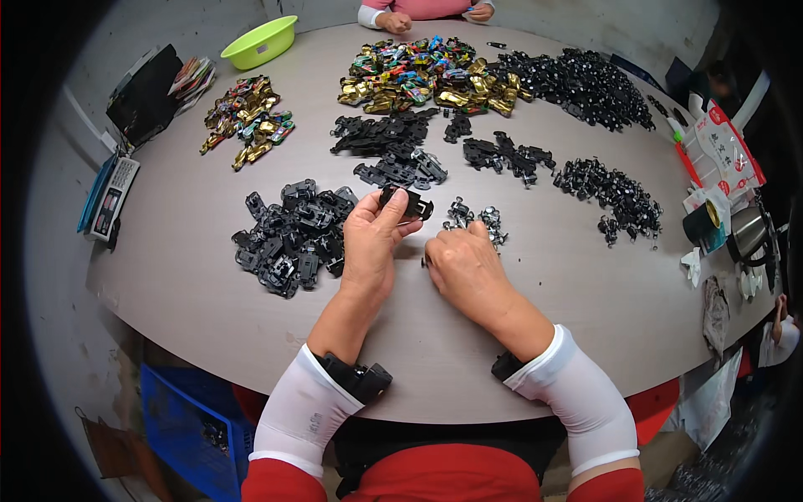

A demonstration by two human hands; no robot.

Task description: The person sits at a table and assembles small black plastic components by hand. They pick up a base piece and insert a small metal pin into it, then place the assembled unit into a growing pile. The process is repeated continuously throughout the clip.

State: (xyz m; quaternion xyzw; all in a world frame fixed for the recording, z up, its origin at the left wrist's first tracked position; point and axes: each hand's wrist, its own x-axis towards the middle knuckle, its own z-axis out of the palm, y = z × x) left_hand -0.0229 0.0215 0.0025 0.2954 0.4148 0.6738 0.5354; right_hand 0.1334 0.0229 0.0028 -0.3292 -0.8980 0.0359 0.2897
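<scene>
Resting on the round grey table [535,335], both forearms come in from the lower edge in white sleeves [305,414] with a black band [361,378] at each wrist. A small black plastic part [407,202] is pinched between the thumb and fingertips of the left hand [370,238] and is held just above the tabletop, in front of the hand. The right hand [467,266] is laid knuckles-up on the table with its fingers curled under; whether anything is gripped inside it cannot be told. Just beyond its fingertips a small cluster of silver and black bits [475,219] is seen. Beside the left hand, on its left, a heap of black plastic parts [291,236] is piled. Further out, more black pieces [393,151] are spread in groups across the middle, and another dark pile [613,197] lies to the right. Beyond these, a big mound of gold and coloured pieces [427,75] is stacked, with a smaller such mound [249,117] to the left. At the far left rim a green bowl [260,42] is set, and at the far edge another person's hands [397,20] are rested.
</scene>
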